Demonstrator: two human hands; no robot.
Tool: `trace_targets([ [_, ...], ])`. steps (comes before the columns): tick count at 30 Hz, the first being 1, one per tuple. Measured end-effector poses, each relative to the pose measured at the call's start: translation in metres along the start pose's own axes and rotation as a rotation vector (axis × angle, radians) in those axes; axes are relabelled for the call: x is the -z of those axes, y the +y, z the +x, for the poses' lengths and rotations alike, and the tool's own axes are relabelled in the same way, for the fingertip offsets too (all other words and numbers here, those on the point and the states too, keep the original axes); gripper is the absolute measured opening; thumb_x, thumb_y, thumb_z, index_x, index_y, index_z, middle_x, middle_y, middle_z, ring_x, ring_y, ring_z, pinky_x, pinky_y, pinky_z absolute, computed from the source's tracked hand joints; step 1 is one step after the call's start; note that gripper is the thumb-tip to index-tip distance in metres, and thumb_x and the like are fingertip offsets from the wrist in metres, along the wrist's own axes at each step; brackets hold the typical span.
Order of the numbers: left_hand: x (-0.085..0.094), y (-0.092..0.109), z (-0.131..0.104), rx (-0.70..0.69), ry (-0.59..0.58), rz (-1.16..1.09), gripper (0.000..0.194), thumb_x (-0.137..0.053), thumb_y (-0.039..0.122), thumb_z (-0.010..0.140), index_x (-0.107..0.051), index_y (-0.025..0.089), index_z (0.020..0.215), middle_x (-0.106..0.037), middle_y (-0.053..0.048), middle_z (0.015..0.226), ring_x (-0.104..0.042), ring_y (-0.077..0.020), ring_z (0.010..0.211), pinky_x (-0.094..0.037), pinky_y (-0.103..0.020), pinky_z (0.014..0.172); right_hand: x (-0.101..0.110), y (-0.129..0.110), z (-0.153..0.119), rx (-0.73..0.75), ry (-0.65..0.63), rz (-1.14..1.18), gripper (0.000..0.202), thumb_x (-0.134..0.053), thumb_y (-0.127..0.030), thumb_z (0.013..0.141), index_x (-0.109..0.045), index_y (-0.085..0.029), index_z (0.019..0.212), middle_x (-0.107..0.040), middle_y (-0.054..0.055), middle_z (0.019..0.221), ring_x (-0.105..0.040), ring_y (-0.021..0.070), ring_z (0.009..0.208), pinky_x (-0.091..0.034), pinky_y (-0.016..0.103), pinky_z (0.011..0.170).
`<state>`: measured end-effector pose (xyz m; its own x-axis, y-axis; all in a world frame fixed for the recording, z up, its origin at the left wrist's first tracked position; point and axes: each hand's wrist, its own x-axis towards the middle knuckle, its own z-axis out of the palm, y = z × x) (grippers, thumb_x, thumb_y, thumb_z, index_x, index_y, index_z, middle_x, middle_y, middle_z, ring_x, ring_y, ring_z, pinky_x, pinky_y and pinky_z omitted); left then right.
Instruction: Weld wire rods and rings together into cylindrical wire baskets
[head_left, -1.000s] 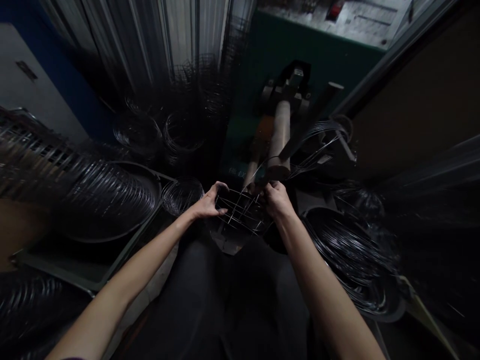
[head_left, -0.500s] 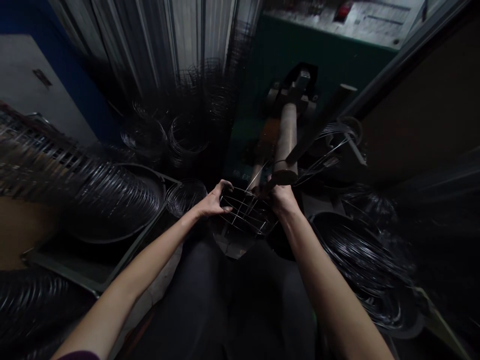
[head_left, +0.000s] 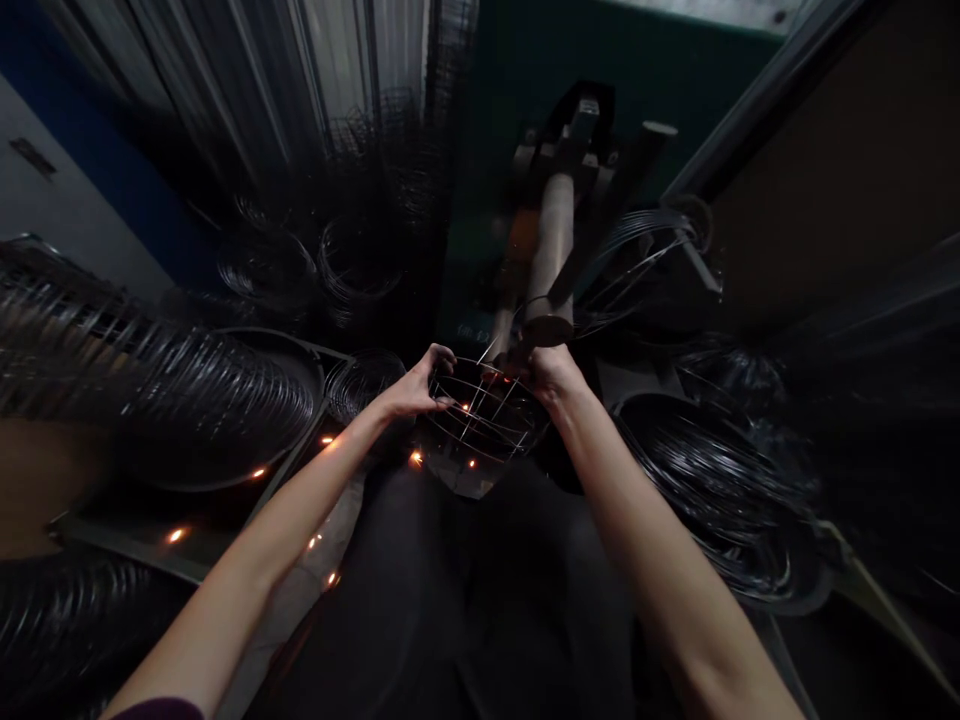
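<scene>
Stacked glossy black wire rings (head_left: 187,385) fill a round tray at far left. The left hand (head_left: 414,388) curls its fingers around the rim of a thin wire-grid basket (head_left: 484,412), held at centre amid orange sparks (head_left: 414,458); the right hand (head_left: 550,374) grips its opposite rim beneath a cylindrical metal arm (head_left: 551,250). More dark rings (head_left: 712,490) lie right.

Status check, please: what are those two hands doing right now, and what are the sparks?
Left hand and right hand both grip wire basket frame. Frame under machine arm. Sparks scattering over lap.

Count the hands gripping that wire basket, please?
2. The left hand grips the wire basket at its left rim; the right hand grips its right rim by the machine.
</scene>
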<state>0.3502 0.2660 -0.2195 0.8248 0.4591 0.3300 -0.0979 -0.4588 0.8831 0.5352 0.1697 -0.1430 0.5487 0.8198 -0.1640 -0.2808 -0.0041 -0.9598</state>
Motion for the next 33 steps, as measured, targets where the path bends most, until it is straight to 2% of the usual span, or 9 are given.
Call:
trace_targets([
  [5, 0.003, 0.004, 0.001, -0.059, -0.097, 0.144, 0.059, -0.069, 0.021, 0.06, -0.037, 0.018, 0.11, -0.045, -0.008, 0.108, -0.048, -0.021, 0.104, -0.041, -0.038, 0.094, 0.01, -0.036, 0.01, -0.138, 0.061, -0.066, 0.028, -0.06, -0.021, 0.077, -0.036, -0.02, 0.062, -0.035, -0.01, 0.041, -0.027, 0.0025, 0.031, -0.017, 0.014, 0.031],
  [9, -0.012, 0.011, -0.024, -0.138, -0.11, 0.324, 0.056, -0.066, 0.021, 0.066, -0.038, 0.017, 0.114, -0.044, -0.011, 0.115, -0.042, -0.0259, 0.117, -0.038, -0.044, 0.101, 0.023, -0.052, -0.008, -0.202, 0.062, -0.173, 0.032, -0.061, -0.034, 0.081, -0.038, -0.02, 0.065, -0.036, -0.009, 0.043, -0.025, 0.0028, 0.032, -0.016, 0.015, 0.031],
  [15, -0.06, 0.038, -0.11, -0.281, -0.266, 0.572, 0.055, -0.072, 0.035, 0.068, -0.049, 0.021, 0.115, -0.048, -0.011, 0.112, -0.046, -0.0287, 0.112, -0.027, -0.059, 0.106, 0.063, -0.019, -0.099, -0.109, 0.064, -0.625, 0.021, -0.064, -0.036, 0.079, -0.054, -0.018, 0.082, -0.057, -0.001, 0.064, -0.052, 0.0098, 0.054, -0.042, 0.021, 0.05],
  [17, -0.063, 0.059, -0.13, -0.33, -0.319, 0.517, 0.069, -0.075, 0.047, 0.065, -0.046, 0.023, 0.122, -0.048, -0.012, 0.118, -0.046, -0.0292, 0.115, -0.028, -0.059, 0.107, 0.071, -0.019, -0.137, -0.074, -0.039, -0.879, 0.014, -0.058, -0.03, 0.082, -0.058, -0.017, 0.089, -0.064, 0.003, 0.078, -0.059, 0.0143, 0.07, -0.047, 0.025, 0.064],
  [19, -0.057, 0.083, -0.133, -0.342, -0.198, 0.427, 0.079, -0.072, 0.054, 0.067, -0.038, 0.022, 0.131, -0.044, -0.014, 0.126, -0.042, -0.0296, 0.121, -0.03, -0.055, 0.107, 0.07, -0.031, -0.17, -0.016, -0.277, -1.059, 0.015, -0.051, -0.029, 0.086, -0.059, -0.018, 0.093, -0.065, 0.004, 0.084, -0.061, 0.0171, 0.078, -0.046, 0.029, 0.072],
  [22, -0.036, 0.117, -0.112, -0.219, 0.052, 0.322, 0.077, -0.066, 0.049, 0.075, -0.033, 0.021, 0.138, -0.041, -0.015, 0.134, -0.038, -0.0298, 0.128, -0.033, -0.05, 0.107, 0.063, -0.052, -0.196, 0.128, -0.616, -1.129, 0.019, -0.047, -0.031, 0.089, -0.061, -0.019, 0.095, -0.067, 0.005, 0.086, -0.062, 0.0177, 0.079, -0.045, 0.029, 0.074],
  [26, -0.029, 0.158, -0.088, 0.219, -0.042, -0.06, 0.048, -0.06, 0.044, 0.082, -0.053, 0.021, 0.124, -0.063, -0.006, 0.094, -0.062, -0.0173, 0.082, -0.052, -0.03, 0.075, 0.067, -0.045, -0.175, 0.341, -0.544, -1.1, 0.017, -0.049, -0.028, 0.089, -0.064, -0.021, 0.093, -0.068, 0.005, 0.086, -0.061, 0.017, 0.076, -0.044, 0.028, 0.074],
  [29, -0.057, 0.183, -0.088, 0.536, -0.106, -0.495, 0.041, -0.058, 0.042, 0.084, -0.057, 0.02, 0.118, -0.053, 0.004, 0.058, -0.04, -0.0046, 0.038, -0.036, -0.018, 0.04, 0.073, -0.017, -0.14, 0.438, -0.39, -1.11, 0.021, -0.048, -0.023, 0.089, -0.066, -0.022, 0.1, -0.068, 0.005, 0.096, -0.062, 0.0176, 0.085, -0.045, 0.029, 0.08],
  [33, -0.106, 0.192, -0.081, 0.643, -0.115, -0.901, 0.04, -0.057, 0.04, 0.085, -0.058, 0.015, 0.115, -0.045, 0.007, 0.051, -0.019, 0.0005, 0.03, -0.022, -0.014, 0.034, 0.065, 0.013, -0.109, 0.37, -0.313, -1.287, 0.028, -0.049, -0.021, 0.09, -0.065, -0.022, 0.112, -0.066, 0.008, 0.104, -0.062, 0.0194, 0.091, -0.045, 0.028, 0.078],
])
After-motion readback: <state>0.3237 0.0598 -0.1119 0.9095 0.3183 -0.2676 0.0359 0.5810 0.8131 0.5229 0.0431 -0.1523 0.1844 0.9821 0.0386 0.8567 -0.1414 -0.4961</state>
